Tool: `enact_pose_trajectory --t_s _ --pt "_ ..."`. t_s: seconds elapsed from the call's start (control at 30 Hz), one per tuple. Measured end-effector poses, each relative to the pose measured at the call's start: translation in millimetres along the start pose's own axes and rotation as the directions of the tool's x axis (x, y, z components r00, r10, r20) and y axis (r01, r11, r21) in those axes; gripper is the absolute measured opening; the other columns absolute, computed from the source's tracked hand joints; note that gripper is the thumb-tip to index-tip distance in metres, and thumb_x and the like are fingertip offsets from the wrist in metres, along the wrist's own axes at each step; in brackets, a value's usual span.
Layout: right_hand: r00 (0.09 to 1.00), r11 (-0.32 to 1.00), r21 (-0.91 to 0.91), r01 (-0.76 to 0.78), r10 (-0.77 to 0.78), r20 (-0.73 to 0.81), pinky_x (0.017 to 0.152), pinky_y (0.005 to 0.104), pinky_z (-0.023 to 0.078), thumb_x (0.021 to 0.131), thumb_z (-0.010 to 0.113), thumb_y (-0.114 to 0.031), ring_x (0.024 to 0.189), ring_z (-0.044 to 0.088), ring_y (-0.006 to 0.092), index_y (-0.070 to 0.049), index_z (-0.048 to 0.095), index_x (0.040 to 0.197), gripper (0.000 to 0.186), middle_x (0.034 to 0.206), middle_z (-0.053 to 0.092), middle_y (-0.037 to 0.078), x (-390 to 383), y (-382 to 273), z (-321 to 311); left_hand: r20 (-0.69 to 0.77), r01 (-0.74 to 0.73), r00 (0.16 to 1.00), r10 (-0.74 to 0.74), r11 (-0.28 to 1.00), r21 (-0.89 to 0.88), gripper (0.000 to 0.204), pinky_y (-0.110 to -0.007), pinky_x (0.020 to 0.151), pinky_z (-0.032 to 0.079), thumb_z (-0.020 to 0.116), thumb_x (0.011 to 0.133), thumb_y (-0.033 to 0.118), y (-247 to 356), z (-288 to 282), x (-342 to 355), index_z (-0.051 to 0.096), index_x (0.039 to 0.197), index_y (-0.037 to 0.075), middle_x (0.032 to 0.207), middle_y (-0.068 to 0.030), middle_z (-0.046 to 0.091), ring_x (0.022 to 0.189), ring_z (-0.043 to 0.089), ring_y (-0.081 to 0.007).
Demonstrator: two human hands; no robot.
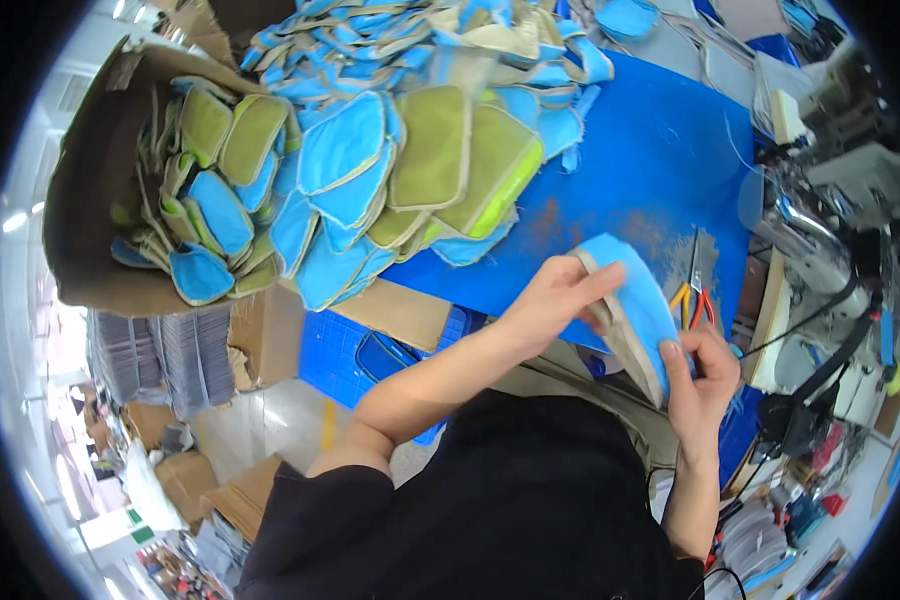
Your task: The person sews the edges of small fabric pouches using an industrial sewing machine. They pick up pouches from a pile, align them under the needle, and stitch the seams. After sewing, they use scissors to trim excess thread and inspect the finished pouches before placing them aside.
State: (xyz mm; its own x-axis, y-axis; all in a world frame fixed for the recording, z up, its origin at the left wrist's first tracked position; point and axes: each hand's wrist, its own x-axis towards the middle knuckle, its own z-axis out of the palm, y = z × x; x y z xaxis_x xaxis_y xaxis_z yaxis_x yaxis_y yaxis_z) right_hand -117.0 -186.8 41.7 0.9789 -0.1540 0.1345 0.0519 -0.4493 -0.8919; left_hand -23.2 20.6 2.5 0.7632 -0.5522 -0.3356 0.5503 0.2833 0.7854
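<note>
Between my two hands is a blue fabric piece with a beige edge, held up in front of my body over the near edge of the blue table. My left hand grips its upper left part, thumb on the blue face and fingers behind. At the lower right end, my right hand pinches the fabric between thumb and fingers. Just beyond the right hand, scissors with orange and red handles lie on the table.
Blue and olive fabric pieces heap across the table's left side and fill a cardboard box. A sewing machine stands at the right. Blue table cover shows in between. Bundled grey stacks sit below the box.
</note>
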Motion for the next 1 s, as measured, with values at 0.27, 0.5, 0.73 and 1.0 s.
enact_pose_trajectory --t_s 0.27,0.5,0.73,1.0 --pt "0.991 0.995 -0.088 0.043 -0.032 0.127 0.059 0.0294 0.04 0.082 0.075 -0.001 0.062 0.054 0.0183 0.001 0.068 0.083 0.008 0.07 0.058 0.009 -16.8 -2.9 15.2 -0.315 -0.055 0.568 0.761 0.417 0.907 0.008 -0.025 0.063 0.05 0.074 0.089 0.009 62.1 -146.0 -59.7 0.076 0.096 0.006 0.082 -0.0014 0.072 0.07 0.062 -0.0074" --pt "0.96 0.989 -0.05 0.137 -0.12 0.252 0.057 0.0343 0.047 0.08 0.077 0.001 0.063 0.062 0.0264 -0.001 0.07 0.087 0.009 0.074 0.061 0.011 -24.8 -9.8 25.4 -0.005 0.144 0.539 0.842 -0.086 0.986 0.014 -0.033 0.07 0.053 0.072 0.088 0.008 144.1 -168.9 -55.2 0.074 0.102 0.006 0.088 -0.007 0.072 0.076 0.066 -0.0211" --pt "0.912 0.971 -0.05 0.235 -0.203 0.357 0.052 0.035 0.048 0.079 0.076 -0.001 0.059 0.062 0.0242 -0.007 0.072 0.092 0.014 0.074 0.058 0.006 -36.0 -12.8 23.9 0.469 -0.241 0.873 0.131 -0.722 0.649 0.035 -0.044 0.103 0.047 0.068 0.081 0.001 175.7 -161.5 57.6 0.072 0.113 0.013 0.145 -0.013 0.052 0.128 0.053 -0.0336" --pt "0.916 0.97 -0.064 0.234 -0.198 0.349 0.053 0.0365 0.049 0.08 0.076 -0.004 0.062 0.062 0.0246 -0.01 0.071 0.093 0.015 0.075 0.055 0.005 -54.9 -20.0 5.9 0.419 -0.477 0.863 -0.282 -0.728 0.493 0.022 -0.048 0.107 0.044 0.071 0.082 0.007 248.2 -132.5 95.6 0.065 0.103 0.006 0.141 -0.015 0.056 0.129 0.052 -0.0361"
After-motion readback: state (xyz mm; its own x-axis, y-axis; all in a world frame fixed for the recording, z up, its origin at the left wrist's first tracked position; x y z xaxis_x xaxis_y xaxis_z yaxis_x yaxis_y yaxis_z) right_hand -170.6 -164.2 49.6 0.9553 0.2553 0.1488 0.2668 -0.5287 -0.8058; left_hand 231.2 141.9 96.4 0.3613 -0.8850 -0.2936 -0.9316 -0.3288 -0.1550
